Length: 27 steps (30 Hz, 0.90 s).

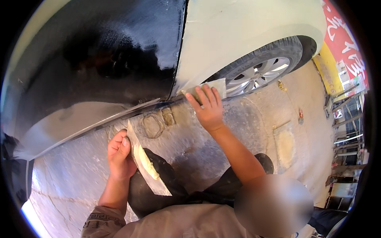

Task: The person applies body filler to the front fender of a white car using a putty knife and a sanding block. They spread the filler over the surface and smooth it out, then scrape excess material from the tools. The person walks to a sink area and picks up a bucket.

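Note:
My left hand (pixel 120 156) grips the edge of a thin, pale mixing board (pixel 133 137), tilted above my knee. A thick smear of cream-coloured putty (pixel 146 163) lies along the board. Farther forward, my right hand (pixel 209 112) presses its fingers on a flat, translucent spreader (pixel 219 84). The spreader is against the lower edge of the pale car fender (pixel 242 23), just behind the wheel (pixel 258 73). Its working edge and my right thumb are mostly hidden. To the left of the seam is the glossy black door (pixel 103 59).
A loop of wire (pixel 152 126) lies on the stained floor (pixel 190 148) below the sill. Farther right are a flat rectangular panel (pixel 285 146) and a small red object (pixel 300 115). Cluttered racks (pixel 347 139) line the right side, under a red banner (pixel 345 35).

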Each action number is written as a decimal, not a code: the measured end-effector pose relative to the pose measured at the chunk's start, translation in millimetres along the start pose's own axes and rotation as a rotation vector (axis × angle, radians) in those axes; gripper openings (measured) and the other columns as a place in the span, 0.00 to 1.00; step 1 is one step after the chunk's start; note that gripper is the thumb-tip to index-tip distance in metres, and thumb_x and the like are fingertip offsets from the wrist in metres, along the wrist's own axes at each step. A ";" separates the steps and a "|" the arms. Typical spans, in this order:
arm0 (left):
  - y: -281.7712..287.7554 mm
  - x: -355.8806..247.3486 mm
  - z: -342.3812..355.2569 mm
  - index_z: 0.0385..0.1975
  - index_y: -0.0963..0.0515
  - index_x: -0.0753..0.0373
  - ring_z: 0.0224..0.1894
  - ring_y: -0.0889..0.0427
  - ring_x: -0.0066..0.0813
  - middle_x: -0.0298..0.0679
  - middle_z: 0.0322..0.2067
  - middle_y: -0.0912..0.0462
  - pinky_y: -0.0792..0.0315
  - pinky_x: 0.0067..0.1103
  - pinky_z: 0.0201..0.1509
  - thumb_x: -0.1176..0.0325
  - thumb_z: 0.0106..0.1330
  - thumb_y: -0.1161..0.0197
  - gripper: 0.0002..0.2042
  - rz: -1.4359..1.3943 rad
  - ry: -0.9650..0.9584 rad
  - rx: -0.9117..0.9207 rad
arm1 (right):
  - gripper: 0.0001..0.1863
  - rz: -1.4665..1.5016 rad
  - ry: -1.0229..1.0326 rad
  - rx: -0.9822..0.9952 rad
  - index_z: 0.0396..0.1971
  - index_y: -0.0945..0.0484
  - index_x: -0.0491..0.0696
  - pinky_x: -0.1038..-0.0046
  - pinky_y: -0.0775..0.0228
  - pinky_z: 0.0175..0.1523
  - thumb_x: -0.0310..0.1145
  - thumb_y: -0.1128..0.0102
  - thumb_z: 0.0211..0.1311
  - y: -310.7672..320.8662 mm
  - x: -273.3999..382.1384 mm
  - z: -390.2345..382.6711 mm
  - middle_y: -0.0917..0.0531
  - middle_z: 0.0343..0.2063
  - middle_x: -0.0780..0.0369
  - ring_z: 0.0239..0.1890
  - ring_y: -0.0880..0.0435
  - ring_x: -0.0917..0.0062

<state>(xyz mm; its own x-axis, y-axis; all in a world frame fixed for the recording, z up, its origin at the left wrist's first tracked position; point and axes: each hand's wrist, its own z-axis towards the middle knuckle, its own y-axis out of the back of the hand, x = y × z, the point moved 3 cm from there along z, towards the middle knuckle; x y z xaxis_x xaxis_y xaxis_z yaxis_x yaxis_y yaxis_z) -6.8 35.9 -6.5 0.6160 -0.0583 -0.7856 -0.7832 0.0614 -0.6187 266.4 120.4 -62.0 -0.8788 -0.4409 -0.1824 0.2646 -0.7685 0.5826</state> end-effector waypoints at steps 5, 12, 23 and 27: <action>2.5 -0.1 -1.0 0.41 0.29 0.68 0.19 0.24 0.21 0.37 0.27 0.21 0.29 0.16 0.20 0.65 0.71 0.45 0.10 -0.017 -0.012 -0.042 | 0.20 0.200 -0.033 0.193 0.44 0.18 0.52 0.59 0.30 0.57 0.25 0.44 0.49 5.8 23.8 -36.8 0.19 0.46 0.59 0.50 0.21 0.63; -12.2 -19.8 8.5 0.44 0.27 0.67 0.41 0.22 0.20 0.36 0.40 0.20 0.28 0.20 0.49 0.65 0.74 0.48 0.11 0.147 -0.207 -0.070 | 0.19 0.908 -0.861 0.039 0.52 0.21 0.46 0.64 0.32 0.58 0.19 0.43 0.60 105.7 14.4 35.6 0.18 0.44 0.57 0.49 0.19 0.72; -111.8 -24.6 41.5 0.41 0.27 0.68 0.39 0.25 0.18 0.34 0.37 0.21 0.32 0.16 0.48 0.68 0.74 0.49 0.09 0.339 -0.492 0.053 | 0.23 1.371 -0.373 0.237 0.54 0.23 0.46 0.59 0.41 0.68 0.16 0.41 0.57 181.5 -4.3 100.9 0.25 0.59 0.52 0.64 0.31 0.54; -117.1 -26.7 47.5 0.41 0.26 0.68 0.37 0.25 0.18 0.35 0.35 0.21 0.31 0.16 0.46 0.69 0.72 0.47 0.08 0.233 -0.528 0.026 | 0.19 1.261 -0.508 0.419 0.54 0.22 0.46 0.67 0.35 0.65 0.22 0.42 0.61 174.5 -30.4 72.8 0.22 0.56 0.57 0.60 0.25 0.64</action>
<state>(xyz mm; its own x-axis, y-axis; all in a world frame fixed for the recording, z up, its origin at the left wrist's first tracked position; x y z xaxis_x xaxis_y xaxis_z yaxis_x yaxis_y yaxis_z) 72.5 77.6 86.5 0.3912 0.4647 -0.7943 -0.9051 0.0382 -0.4235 310.4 33.4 102.8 -0.2147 -0.4357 0.8741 0.9085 0.2394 0.3425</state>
